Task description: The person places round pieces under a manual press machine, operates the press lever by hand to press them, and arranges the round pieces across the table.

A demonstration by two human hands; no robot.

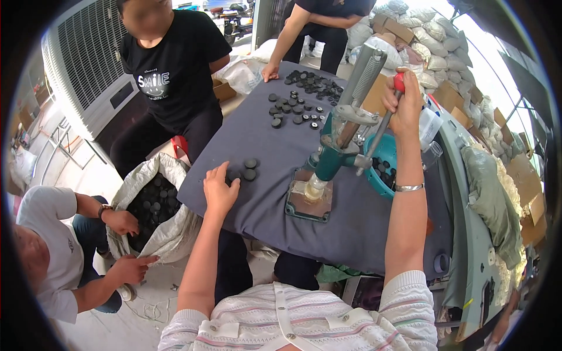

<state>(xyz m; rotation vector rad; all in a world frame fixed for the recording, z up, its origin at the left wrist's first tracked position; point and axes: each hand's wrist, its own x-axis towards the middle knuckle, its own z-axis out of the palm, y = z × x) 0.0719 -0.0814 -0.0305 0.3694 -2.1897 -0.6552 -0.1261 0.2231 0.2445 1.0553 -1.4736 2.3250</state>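
My right hand grips the red ball knob of a metal lever, raised on a green hand press. The press stands on a table covered with grey cloth. Its base plate lies below the ram, whose lower end looks pale and yellowish. On the left of the press, my left hand rests over the cloth, thumb and fingers apart, beside a few round black caps. One cap sits partly between its fingers and thumb, apparently not pinched.
Many black caps spread across the table's far side. A turquoise basin holding more caps stands right of the press. Left of the table is a white woven sack of caps, with a crouching person's hands at it. Two other people are beyond the table.
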